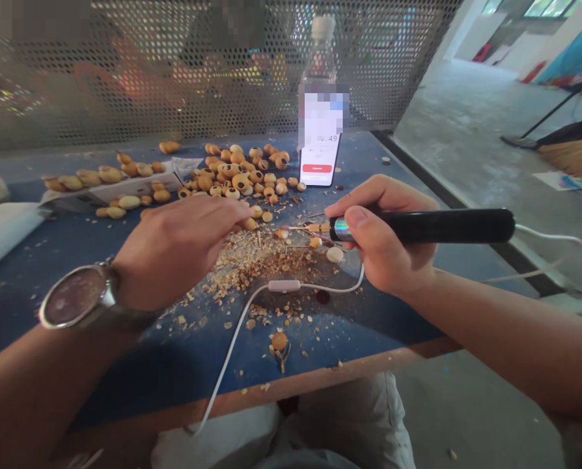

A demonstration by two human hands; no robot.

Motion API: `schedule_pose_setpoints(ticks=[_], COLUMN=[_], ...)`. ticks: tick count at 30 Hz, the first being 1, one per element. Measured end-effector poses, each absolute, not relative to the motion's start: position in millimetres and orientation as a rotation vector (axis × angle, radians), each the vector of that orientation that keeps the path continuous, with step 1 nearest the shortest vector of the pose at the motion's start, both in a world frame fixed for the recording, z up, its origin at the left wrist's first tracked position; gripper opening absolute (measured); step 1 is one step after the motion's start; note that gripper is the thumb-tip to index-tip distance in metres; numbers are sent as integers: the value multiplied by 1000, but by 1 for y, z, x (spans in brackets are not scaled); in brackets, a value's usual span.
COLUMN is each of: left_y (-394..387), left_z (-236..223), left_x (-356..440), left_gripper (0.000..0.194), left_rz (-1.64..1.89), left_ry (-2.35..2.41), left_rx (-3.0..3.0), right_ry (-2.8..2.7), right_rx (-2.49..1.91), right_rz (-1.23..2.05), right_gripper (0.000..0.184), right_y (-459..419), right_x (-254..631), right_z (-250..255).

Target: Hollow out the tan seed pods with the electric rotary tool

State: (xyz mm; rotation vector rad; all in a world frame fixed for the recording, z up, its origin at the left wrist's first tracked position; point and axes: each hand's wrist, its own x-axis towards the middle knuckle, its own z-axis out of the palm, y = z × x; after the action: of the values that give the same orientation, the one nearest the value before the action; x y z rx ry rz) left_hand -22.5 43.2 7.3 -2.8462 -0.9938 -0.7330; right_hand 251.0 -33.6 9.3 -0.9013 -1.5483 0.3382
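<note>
My left hand [178, 244], a round watch on its wrist, has its fingers pressed together over a small tan gourd [249, 223], mostly hidden beneath the fingertips. In my right hand [393, 254] is a black pen-shaped rotary tool [452, 226], gripped between thumb and fingers. Its thin metal tip points left towards the gourd, a short gap apart from it. Below the tip lie cut gourd pieces [315, 242] and a pale round disc [334, 255]. Shavings and seeds [252, 270] cover the table between my hands.
Many small gourds [242, 182], several with cut holes, are heaped at the back. More lie on and by a flat box [120, 189] at left. A lit phone [318, 156] leans against a clear bottle [320, 62]. A white cable [232, 345] crosses the blue table [369, 332]. Perforated metal [149, 98] stands behind.
</note>
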Motion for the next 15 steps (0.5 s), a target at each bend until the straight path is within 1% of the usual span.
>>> schedule_pose_setpoints(ticks=[1,4,6,10,15], left_y=[43,38,35,30,26], left_z=[7,9,11,13,13], left_x=[-22,-19,-15,-10,-7], left_gripper=[38,33,30,26,29], left_rz=[-775,-744,-791,-1024,-1100], left_ry=[-960,-879,-938,-1041,-1151], left_rx=[-2831,-2832,-2812,-2759,-2814], right_ry=[-1551,-1557,-1559,-1561,-1582], right_rx=[-909,-909,-905,-875,-891], right_rz=[328,338,355,358,318], right_gripper=[27,27,26,26,28], right_y=[-34,-33,-32,-31,-32], right_x=[251,252,252,252,251], right_z=[9,9,8,8,9])
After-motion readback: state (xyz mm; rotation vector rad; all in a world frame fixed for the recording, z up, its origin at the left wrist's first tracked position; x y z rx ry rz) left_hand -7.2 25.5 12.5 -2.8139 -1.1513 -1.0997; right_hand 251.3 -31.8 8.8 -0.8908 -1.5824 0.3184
